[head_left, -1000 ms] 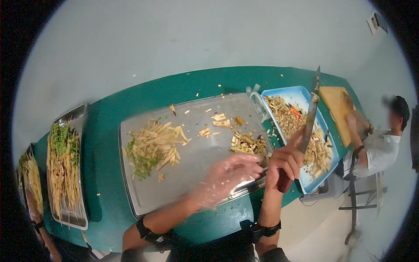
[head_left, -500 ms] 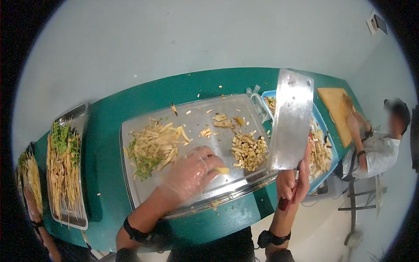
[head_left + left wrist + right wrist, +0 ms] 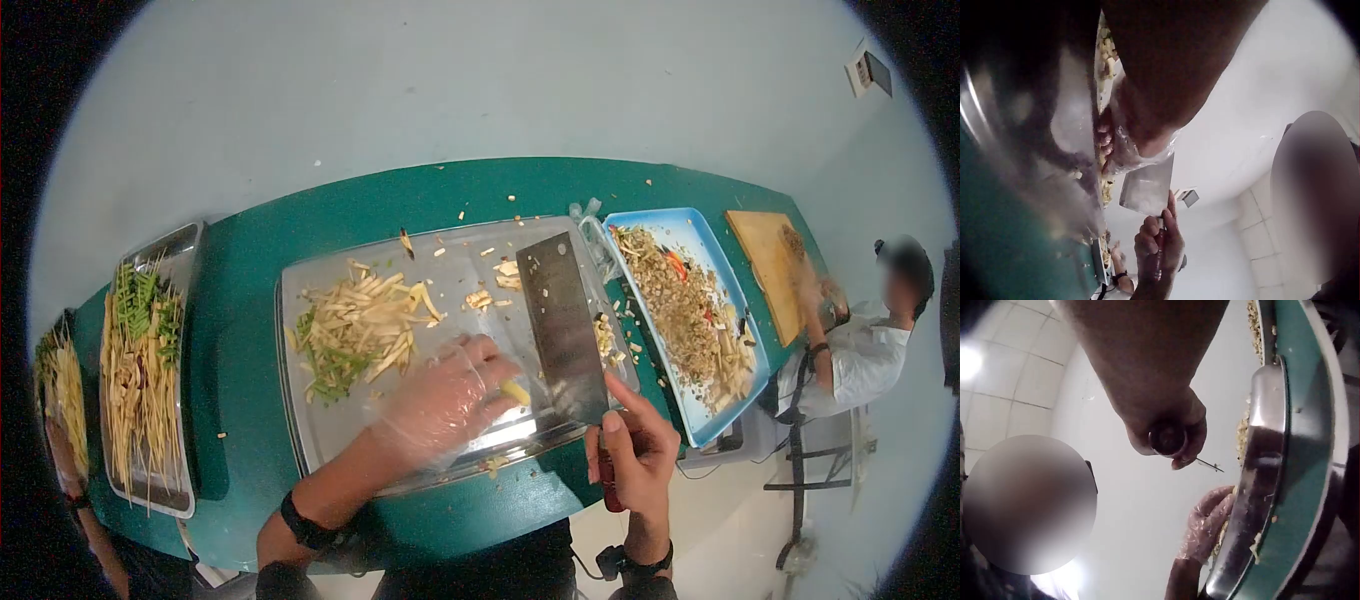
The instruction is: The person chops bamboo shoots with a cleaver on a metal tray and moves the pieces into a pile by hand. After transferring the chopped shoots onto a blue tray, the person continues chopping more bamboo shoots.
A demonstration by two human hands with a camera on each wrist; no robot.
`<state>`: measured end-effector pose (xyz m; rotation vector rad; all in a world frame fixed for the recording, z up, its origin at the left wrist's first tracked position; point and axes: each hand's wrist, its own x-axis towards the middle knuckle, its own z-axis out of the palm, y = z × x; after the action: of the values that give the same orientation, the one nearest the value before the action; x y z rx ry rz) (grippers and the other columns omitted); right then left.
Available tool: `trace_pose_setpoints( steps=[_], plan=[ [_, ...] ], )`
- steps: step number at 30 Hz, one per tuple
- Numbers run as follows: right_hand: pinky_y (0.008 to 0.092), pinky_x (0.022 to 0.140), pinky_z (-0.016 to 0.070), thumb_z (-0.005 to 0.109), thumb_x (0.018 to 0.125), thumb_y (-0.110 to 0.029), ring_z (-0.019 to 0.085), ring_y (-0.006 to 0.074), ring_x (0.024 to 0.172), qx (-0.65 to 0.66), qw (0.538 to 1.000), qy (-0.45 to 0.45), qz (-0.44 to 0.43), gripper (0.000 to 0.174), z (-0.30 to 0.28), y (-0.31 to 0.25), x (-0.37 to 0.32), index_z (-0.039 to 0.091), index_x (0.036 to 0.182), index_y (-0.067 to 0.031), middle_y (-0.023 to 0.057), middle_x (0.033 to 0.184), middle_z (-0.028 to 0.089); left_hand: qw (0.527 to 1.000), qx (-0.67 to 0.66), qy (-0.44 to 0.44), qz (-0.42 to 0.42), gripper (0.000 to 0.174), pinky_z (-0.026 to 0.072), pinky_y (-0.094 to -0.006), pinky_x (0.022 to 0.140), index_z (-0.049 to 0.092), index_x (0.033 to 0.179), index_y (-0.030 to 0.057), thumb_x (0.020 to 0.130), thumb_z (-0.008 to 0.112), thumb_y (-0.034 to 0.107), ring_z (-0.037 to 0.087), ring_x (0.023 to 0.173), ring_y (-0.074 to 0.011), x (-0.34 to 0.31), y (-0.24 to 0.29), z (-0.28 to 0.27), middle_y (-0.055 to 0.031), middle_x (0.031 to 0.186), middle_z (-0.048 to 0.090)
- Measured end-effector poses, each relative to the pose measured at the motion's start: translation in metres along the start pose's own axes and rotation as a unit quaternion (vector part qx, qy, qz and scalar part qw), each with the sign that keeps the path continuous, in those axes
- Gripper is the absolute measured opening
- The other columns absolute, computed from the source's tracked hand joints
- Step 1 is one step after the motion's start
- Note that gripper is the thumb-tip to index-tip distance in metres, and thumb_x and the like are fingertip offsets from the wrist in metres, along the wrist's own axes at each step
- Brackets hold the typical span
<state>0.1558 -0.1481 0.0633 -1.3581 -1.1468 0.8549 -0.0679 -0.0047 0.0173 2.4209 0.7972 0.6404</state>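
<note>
My left hand (image 3: 435, 400), in a clear plastic glove, pinches a short yellow vegetable strip (image 3: 516, 391) against the metal tray (image 3: 462, 258). In my right hand (image 3: 645, 450) is a cleaver (image 3: 562, 320), gripped by its dark red handle with the index finger along the blade. The broad blade stands over the tray, just right of the yellow strip, and covers part of the diced pieces (image 3: 604, 338). In the left wrist view the cleaver's blade (image 3: 1146, 187) shows beyond my gloved hand. The right wrist view shows the handle's butt end (image 3: 1167, 437).
Pale cut strips (image 3: 365, 315) with green bits lie on the tray's left. To the right stands a blue tray (image 3: 690, 222) of chopped food; beyond it, another person works at a wooden board (image 3: 760, 255). A tray of skewers (image 3: 145, 380) stands at the left.
My left hand moved left from beside the diced pieces and now holds the yellow strip. The cleaver, earlier raised over the blue tray, has swung left and down over the metal tray.
</note>
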Motion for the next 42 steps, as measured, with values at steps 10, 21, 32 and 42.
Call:
trace_pose_setpoints(
  steps=[10,21,32,42],
  plan=[
    [0.0249,0.047,0.0432,0.061,0.112,-0.014,0.058,0.0093,0.051,-0.002,1.000,0.008,0.010,0.042,0.002,0.005,-0.003,0.062,0.152,-0.0036,0.0066,0.072,0.068,0.999,-0.032,0.027,-0.011,0.020,0.0566,-0.0491,0.094,0.071,0.108,0.0117,0.094,0.079,0.022,0.067,0.110,-0.0346,0.001,-0.004,0.009,-0.0105,0.113,0.068],
    [0.0250,0.047,0.0426,0.060,0.112,-0.013,0.057,0.0093,0.051,0.012,1.000,0.010,0.010,0.043,0.002,0.008,-0.008,0.060,0.154,-0.0035,0.0064,0.070,0.067,0.996,-0.074,-0.034,-0.024,0.040,0.0567,-0.0498,0.092,0.065,0.121,0.0076,0.090,0.084,0.024,0.067,0.107,-0.0397,0.001,0.004,-0.004,-0.0159,0.112,0.066],
    [0.0254,0.047,0.0434,0.060,0.113,-0.016,0.059,0.0102,0.051,0.009,1.000,0.012,0.007,0.043,-0.001,0.013,-0.011,0.060,0.154,-0.0040,0.0071,0.070,0.068,0.996,-0.083,-0.033,-0.012,0.014,0.0567,-0.0474,0.096,0.074,0.108,0.0086,0.098,0.075,0.019,0.067,0.110,-0.0370,0.001,-0.004,0.003,-0.0135,0.114,0.066],
    [0.0257,0.047,0.0435,0.060,0.113,-0.014,0.058,0.0098,0.051,0.024,0.999,0.024,0.017,0.043,0.004,0.011,-0.014,0.060,0.154,-0.0024,0.0069,0.069,0.067,0.999,-0.029,-0.028,0.026,0.020,0.0581,-0.0464,0.095,0.069,0.116,0.0093,0.096,0.074,0.013,0.068,0.111,-0.0374,-0.005,-0.008,0.011,-0.0123,0.118,0.068]
  ],
)
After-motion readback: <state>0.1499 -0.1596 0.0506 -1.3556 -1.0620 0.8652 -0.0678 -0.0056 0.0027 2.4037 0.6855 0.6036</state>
